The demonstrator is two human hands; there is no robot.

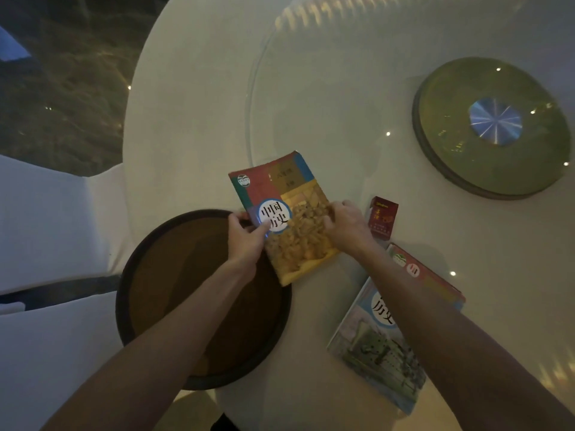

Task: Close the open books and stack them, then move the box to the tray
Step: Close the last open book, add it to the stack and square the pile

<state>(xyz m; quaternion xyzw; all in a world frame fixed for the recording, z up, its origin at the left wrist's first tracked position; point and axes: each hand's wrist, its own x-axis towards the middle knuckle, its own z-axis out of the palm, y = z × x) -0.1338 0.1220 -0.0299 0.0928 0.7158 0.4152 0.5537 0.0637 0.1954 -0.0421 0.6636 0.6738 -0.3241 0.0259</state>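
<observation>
A closed textbook with a red, green and yellow cover point(281, 213) lies tilted on the white round table, its near corner over the tray's rim. My left hand point(247, 236) grips its left edge, thumb on the cover. My right hand point(343, 225) holds its right edge. A second closed book with a blue-green cover point(378, 343) lies to the right under my right forearm, another red-covered book point(435, 279) showing beneath it. A small red box point(382, 217) stands just right of my right hand. The dark round tray point(174, 293) sits at the table's near left edge, with nothing inside.
A glass turntable point(311, 88) covers the table's middle, with a green round hub point(491, 126) at the far right. White chair covers point(53, 228) stand to the left beside the table. Dark marble floor shows at the upper left.
</observation>
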